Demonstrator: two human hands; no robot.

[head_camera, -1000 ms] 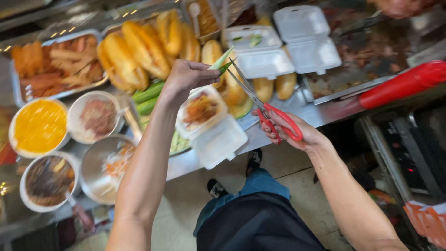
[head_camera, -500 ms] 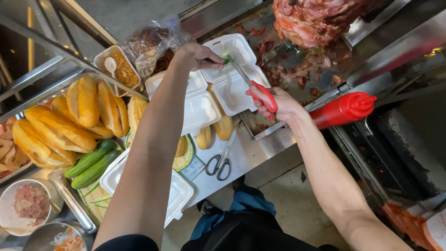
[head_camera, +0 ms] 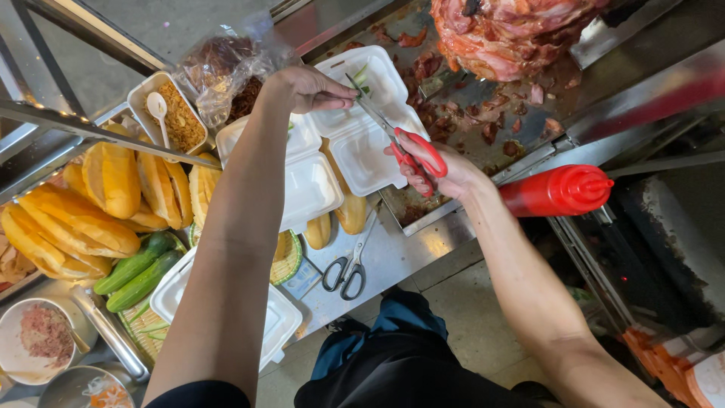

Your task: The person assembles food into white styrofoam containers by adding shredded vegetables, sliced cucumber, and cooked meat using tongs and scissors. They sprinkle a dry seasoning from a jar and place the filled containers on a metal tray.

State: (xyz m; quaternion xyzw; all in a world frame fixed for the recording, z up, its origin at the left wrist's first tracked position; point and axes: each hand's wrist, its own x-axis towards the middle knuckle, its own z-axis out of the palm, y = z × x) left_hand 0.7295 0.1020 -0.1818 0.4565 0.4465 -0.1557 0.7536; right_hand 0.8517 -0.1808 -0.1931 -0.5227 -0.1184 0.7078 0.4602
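My right hand (head_camera: 434,170) grips red-handled scissors (head_camera: 393,136) with the blades pointing up-left over an open white foam box (head_camera: 362,113). My left hand (head_camera: 306,87) pinches a small green stalk (head_camera: 361,79) at the blade tips, above the same box. A few green pieces lie in the box. A second open foam box (head_camera: 306,181) sits just left of it, under my left forearm.
Bread loaves (head_camera: 106,189) and cucumbers (head_camera: 136,268) lie at left. Black-handled scissors (head_camera: 349,264) rest on the steel counter (head_camera: 400,249). A red squeeze bottle (head_camera: 559,190) stands right, roasted meat (head_camera: 506,30) above. Another foam box (head_camera: 279,317) sits at the counter's near edge.
The view has swung right from the bowls and bread toward the meat tray. Both hands, with scissors and green stalk, moved from one foam box to the open box by the meat.
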